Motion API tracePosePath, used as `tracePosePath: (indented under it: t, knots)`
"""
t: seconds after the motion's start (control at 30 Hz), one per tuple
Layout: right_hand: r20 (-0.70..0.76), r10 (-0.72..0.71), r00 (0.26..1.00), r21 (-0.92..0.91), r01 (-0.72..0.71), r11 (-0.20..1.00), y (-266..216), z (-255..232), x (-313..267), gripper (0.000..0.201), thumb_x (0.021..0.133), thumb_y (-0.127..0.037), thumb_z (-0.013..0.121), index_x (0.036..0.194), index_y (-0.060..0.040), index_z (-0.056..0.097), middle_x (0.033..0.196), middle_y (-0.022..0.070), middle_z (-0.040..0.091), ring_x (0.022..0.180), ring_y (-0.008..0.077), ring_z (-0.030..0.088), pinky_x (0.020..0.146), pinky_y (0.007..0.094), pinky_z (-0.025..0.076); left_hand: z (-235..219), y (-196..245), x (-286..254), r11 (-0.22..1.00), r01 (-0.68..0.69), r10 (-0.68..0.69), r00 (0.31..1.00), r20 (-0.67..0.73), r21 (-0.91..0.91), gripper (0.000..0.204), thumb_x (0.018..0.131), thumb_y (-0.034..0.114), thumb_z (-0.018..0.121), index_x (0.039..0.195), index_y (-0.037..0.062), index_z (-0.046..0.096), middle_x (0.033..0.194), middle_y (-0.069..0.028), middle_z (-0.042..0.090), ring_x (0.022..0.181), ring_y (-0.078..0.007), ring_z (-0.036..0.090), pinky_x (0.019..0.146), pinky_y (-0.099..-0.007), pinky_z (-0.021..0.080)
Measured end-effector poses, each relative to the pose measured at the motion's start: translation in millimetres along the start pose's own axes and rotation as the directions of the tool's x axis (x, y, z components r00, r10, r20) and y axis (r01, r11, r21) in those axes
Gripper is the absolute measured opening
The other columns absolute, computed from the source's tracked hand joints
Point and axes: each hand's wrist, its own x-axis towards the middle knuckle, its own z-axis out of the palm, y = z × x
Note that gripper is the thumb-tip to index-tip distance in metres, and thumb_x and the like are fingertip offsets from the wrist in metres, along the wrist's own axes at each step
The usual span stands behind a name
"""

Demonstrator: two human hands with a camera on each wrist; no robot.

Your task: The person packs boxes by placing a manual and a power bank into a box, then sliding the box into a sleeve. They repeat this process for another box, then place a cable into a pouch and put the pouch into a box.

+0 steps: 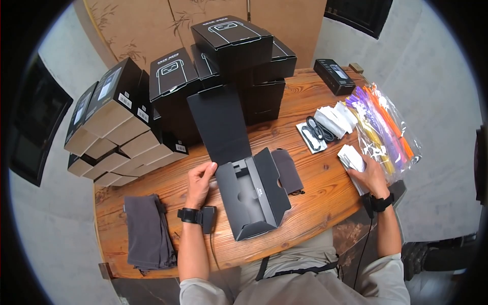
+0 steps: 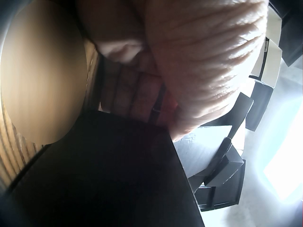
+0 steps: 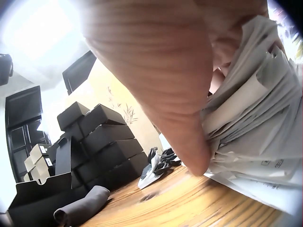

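Observation:
An open black box point(image 1: 230, 201) lies in front of me on the wooden table point(image 1: 325, 188), its long lid flap point(image 1: 219, 124) raised at the back. At its left back corner, my left hand point(image 1: 198, 184) pinches the edge between thumb and fingers. The box wall point(image 2: 104, 175) fills the lower left wrist view. Inside is a shaped dark insert. To the right, my right hand point(image 1: 372, 175) grips a stack of thin white packets point(image 3: 255, 137), with the thumb along the near side. A grey drawstring pouch point(image 1: 288, 170) lies against the box's right side.
Several black boxes point(image 1: 231, 38) are piled at the back, with more showing pale sides point(image 1: 114, 137) on the left. Grey pouches point(image 1: 147, 229) lie front left. Black cables point(image 1: 321, 131), a small black box point(image 1: 334, 76) and a clear bag of colored strips point(image 1: 389, 132) sit right.

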Motion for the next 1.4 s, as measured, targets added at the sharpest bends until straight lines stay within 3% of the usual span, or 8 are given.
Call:
tracePosePath:
  t: [0.1,0.2,0.3,0.7,0.8,1.1,1.2,1.4]
  knots:
    - [0.019,0.021,1.000,-0.011,-0.021,1.000,-3,-2,1,0.070,0.069,-0.038,0.081,0.122,0.0013,0.059,0.108,0.0247,0.065,0.100,0.0374,0.063,0.086,0.0419,0.049,-1,-1,0,1.000,0.001,-0.001,1.000,0.006,-0.001,0.024,0.095,0.019,0.063,0.096,-0.0031,0.071,0.085,0.0010,0.066,0.079,-0.0060,0.056,0.074,-0.0221,0.046]
    - [-0.130,-0.108,0.986,-0.007,0.108,0.994,8,8,1,0.071,0.070,-0.037,0.080,0.124,0.0011,0.057,0.110,0.0251,0.065,0.103,0.0371,0.062,0.088,0.0422,0.048,0,0,0,1.000,0.005,-0.005,1.000,0.001,-0.009,0.023,0.095,0.018,0.063,0.096,-0.0030,0.071,0.086,0.0012,0.065,0.079,-0.0058,0.056,0.074,-0.0220,0.046]
    - [-0.121,-0.117,0.986,-0.003,0.117,0.993,6,10,5,0.072,0.070,-0.037,0.080,0.125,0.0011,0.056,0.112,0.0254,0.064,0.105,0.0368,0.061,0.089,0.0424,0.048,0,0,0,1.000,0.007,-0.007,1.000,0.006,-0.014,0.023,0.095,0.018,0.063,0.096,-0.0030,0.071,0.086,0.0014,0.065,0.079,-0.0057,0.056,0.074,-0.0220,0.046]
    - [-0.052,-0.008,0.999,-0.019,0.007,1.000,-6,8,9,0.062,0.070,-0.033,0.076,0.118,0.0029,0.060,0.104,0.0235,0.066,0.097,0.0375,0.063,0.085,0.0428,0.049,1,2,0,1.000,0.007,-0.007,1.000,0.004,-0.005,0.022,0.095,0.018,0.063,0.092,-0.0030,0.070,0.083,0.0026,0.064,0.078,-0.0051,0.054,0.073,-0.0219,0.045]
    - [-0.149,-0.123,0.981,-0.009,0.123,0.992,2,14,9,0.061,0.070,-0.033,0.075,0.117,0.0036,0.060,0.103,0.0236,0.066,0.097,0.0374,0.063,0.085,0.0431,0.049,0,0,0,1.000,0.001,-0.001,1.000,0.006,0.001,0.022,0.095,0.018,0.063,0.091,-0.0029,0.070,0.083,0.0027,0.063,0.077,-0.0050,0.054,0.072,-0.0218,0.045]
    - [-0.005,0.009,1.000,-0.043,-0.010,0.999,-1,7,12,0.069,0.067,-0.028,0.078,0.126,0.0010,0.057,0.111,0.0237,0.066,0.104,0.0350,0.063,0.090,0.0392,0.048,1,-1,0,1.000,-0.001,0.001,1.000,-0.003,-0.016,0.021,0.095,0.017,0.063,0.091,-0.0026,0.071,0.083,0.0027,0.064,0.078,-0.0049,0.054,0.072,-0.0216,0.045]
    - [0.006,-0.050,0.999,0.034,0.050,0.998,-2,1,9,0.075,0.062,-0.023,0.080,0.129,-0.0010,0.055,0.113,0.0222,0.065,0.105,0.0345,0.063,0.092,0.0381,0.048,0,-1,0,1.000,-0.001,0.001,1.000,0.001,-0.011,0.021,0.095,0.017,0.063,0.092,-0.0026,0.071,0.084,0.0025,0.064,0.078,-0.0052,0.055,0.073,-0.0215,0.045]
    - [0.050,-0.189,0.981,-0.005,0.189,0.982,9,-10,1,0.083,0.055,-0.013,0.083,0.132,-0.0064,0.052,0.112,0.0210,0.065,0.106,0.0357,0.062,0.093,0.0394,0.048,-1,-1,1,1.000,0.002,-0.002,1.000,0.019,-0.012,0.022,0.095,0.017,0.063,0.095,-0.0029,0.071,0.086,0.0017,0.065,0.079,-0.0057,0.055,0.074,-0.0221,0.045]
